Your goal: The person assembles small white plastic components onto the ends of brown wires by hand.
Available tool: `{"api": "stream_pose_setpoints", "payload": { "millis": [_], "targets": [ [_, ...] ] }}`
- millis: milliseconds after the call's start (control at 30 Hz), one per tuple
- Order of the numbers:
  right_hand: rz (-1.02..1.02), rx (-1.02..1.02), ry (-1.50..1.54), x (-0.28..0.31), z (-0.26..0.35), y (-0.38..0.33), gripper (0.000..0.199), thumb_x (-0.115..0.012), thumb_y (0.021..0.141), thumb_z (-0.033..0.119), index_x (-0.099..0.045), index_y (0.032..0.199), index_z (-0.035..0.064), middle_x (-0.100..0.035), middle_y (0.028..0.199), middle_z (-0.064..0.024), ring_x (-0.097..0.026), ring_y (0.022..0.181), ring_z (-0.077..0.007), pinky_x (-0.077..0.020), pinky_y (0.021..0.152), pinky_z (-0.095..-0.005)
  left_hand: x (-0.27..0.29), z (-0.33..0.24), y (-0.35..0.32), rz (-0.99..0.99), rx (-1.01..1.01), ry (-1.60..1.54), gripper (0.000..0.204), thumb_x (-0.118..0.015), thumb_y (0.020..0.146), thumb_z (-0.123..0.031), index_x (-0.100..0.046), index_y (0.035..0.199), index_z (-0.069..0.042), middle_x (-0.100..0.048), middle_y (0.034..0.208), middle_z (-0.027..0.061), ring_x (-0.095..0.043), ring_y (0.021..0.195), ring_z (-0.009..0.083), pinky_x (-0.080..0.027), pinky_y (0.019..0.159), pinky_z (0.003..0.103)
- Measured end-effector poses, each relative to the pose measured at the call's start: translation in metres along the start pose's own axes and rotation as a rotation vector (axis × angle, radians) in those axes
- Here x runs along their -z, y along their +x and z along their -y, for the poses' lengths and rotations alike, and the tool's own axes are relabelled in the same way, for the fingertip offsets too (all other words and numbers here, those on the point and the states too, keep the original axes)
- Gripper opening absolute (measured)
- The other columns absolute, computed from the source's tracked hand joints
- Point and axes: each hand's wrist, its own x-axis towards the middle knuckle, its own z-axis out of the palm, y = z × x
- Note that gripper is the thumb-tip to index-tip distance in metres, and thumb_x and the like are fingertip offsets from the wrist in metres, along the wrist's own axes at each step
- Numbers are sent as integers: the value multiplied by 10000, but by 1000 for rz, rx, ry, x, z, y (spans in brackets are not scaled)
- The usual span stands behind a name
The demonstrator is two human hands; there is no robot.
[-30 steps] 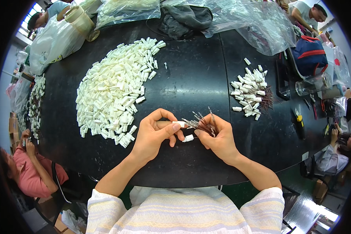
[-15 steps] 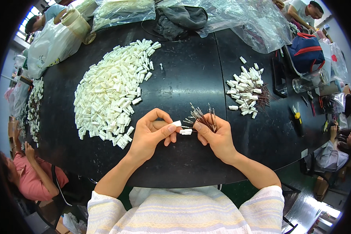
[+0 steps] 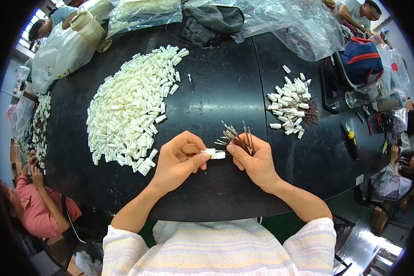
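Between thumb and fingers, my left hand (image 3: 183, 156) pinches a small white plastic connector housing (image 3: 209, 151). My right hand (image 3: 255, 161) is closed round a bundle of short brown wires (image 3: 238, 140) with bare metal terminals fanning out at the top. One wire from the bundle reaches toward the housing in my left hand; whether its tip is inside I cannot tell. A second white housing (image 3: 219, 155) sits just below, between the two hands, apparently on a wire. To the left lies a big heap of loose white housings (image 3: 126, 110). Housings with brown wires (image 3: 290, 106) form a smaller pile at right.
Clear plastic bags (image 3: 303, 32) and a dark cloth (image 3: 211, 23) lie along the far side. At right are a blue bag (image 3: 362, 62), a glass jar (image 3: 367, 95), a black tray (image 3: 329, 89) and a yellow-handled cutter (image 3: 351, 138). Several co-workers sit around the black table (image 3: 207, 198).
My left hand has brought its housing down and against the wire end, close to the second housing. My right hand has shifted slightly left. The co-worker at left has moved their hands.
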Motion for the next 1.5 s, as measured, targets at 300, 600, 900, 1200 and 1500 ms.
{"api": "stream_pose_setpoints", "payload": {
  "millis": [300, 600, 900, 1200, 1500],
  "targets": [
    [34, -16, -125, 5, 2, -2, 104, -626, 812, 102, -573, 817, 13, -505, 652, 53, -405, 592, -5, -323, 516, -194, -7, 5, -2, 7, -92, 171, 112, -587, 842, -41, -503, 896, 10, -632, 750, 85, -572, 615, 74, -407, 479, 176],
    [52, 9, -141, 3, 2, -3, 103, -611, 822, 86, -578, 855, -5, -522, 693, 39, -410, 621, -7, -327, 529, -185, -8, 9, -1, 47, -76, 134, 78, -549, 866, -29, -489, 882, 18, -637, 741, 118, -559, 581, 68, -416, 478, 173],
    [71, 18, -110, 2, 3, -4, 125, -606, 834, 78, -569, 901, -21, -574, 794, 13, -480, 715, -16, -392, 615, -170, -9, 9, -1, 9, -74, 155, 68, -571, 851, -38, -531, 889, 1, -628, 691, 60, -552, 563, 48, -423, 480, 192],
    [67, 56, -16, 0, 4, 0, 143, -540, 883, 141, -530, 821, 13, -435, 599, 32, -336, 522, -31, -252, 465, -202, 47, 1, 20, -586, -546, 1445, 139, -630, 698, 22, -612, 829, -17, -596, 816, 77, -510, 785, 275, -438, 662, 335],
    [121, 39, -4, 2, 3, 0, 137, -513, 888, 111, -564, 892, -17, -473, 592, -10, -414, 498, -58, -276, 446, -203, 6, -9, 9, -150, -55, -61, 126, -541, 843, 2, -571, 966, 11, -612, 853, 82, -542, 679, 99, -435, 545, 213]
  ]
}}
